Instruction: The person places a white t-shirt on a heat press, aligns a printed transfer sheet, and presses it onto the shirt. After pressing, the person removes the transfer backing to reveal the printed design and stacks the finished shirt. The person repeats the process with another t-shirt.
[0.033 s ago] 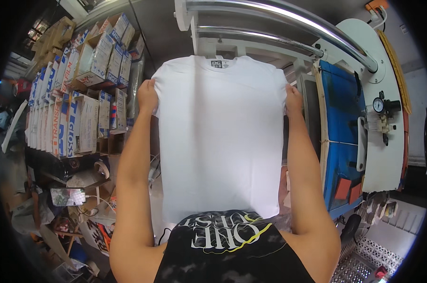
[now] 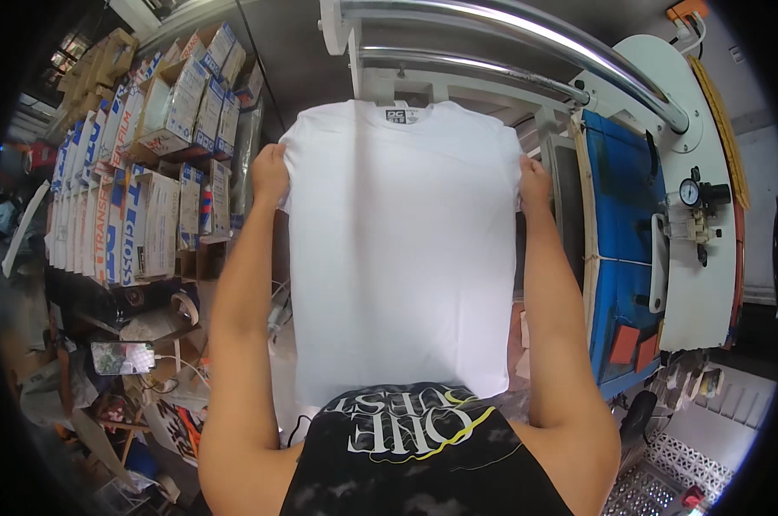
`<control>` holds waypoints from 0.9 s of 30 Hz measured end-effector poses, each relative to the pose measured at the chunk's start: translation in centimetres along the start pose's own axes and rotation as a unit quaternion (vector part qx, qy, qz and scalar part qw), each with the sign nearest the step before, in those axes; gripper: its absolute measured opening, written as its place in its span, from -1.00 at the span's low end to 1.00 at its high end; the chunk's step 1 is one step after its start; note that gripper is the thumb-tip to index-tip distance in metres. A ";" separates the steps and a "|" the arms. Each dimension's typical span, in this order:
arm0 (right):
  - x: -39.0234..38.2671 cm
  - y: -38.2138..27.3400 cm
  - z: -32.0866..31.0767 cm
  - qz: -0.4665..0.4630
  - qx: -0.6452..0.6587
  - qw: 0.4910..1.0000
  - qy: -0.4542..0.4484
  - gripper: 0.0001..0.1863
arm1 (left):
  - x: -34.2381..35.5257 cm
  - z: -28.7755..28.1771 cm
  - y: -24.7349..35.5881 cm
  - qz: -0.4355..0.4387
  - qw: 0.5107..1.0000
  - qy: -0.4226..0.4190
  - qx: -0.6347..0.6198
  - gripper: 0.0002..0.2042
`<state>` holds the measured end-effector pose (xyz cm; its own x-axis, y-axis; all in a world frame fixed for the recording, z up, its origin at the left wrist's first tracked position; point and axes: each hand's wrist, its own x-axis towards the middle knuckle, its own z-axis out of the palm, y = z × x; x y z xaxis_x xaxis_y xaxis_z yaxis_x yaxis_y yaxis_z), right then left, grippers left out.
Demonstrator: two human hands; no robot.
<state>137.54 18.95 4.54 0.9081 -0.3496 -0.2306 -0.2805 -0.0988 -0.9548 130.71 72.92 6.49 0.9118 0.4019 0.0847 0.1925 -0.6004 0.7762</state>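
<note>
A white T-shirt (image 2: 406, 232) lies spread out flat in front of me, its neckline at the far end and its hem close to my body. My left hand (image 2: 270, 175) is closed on the left sleeve edge near the shoulder. On the opposite side, my right hand (image 2: 535, 181) grips the right sleeve at about the same height. Both arms reach straight forward along the shirt's sides. A dark label shows inside the collar. The fingertips are partly hidden behind the cloth, and the shirt covers most of the surface beneath it.
Metal rollers (image 2: 475, 64) on a machine frame run across the far side. To the right are a blue padded panel (image 2: 621, 249) and a pressure gauge (image 2: 690, 191). Stacked cardboard boxes (image 2: 169, 112) fill the left. A phone (image 2: 123, 358) with a cable sits below them.
</note>
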 end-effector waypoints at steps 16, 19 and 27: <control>-10.5 -8.8 17.3 -0.469 -0.418 0.774 -0.084 -0.66 | -4.5 10.3 15.8 0.316 0.937 -0.017 0.151 -0.79; -7.7 -9.9 15.0 -0.384 -0.525 0.750 -0.120 -0.63 | -1.7 8.4 13.9 0.291 0.929 -0.035 0.224 -0.84; -1.1 -7.8 2.5 0.011 -0.309 0.947 0.085 -0.52 | 2.9 -0.7 3.3 0.042 0.993 0.073 0.085 -0.58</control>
<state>139.51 22.46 11.78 0.8509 -0.4985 -0.1656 -0.4758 -0.5977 -0.6453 133.71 72.54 9.76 0.8675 0.4337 0.2437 0.1874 -0.7387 0.6474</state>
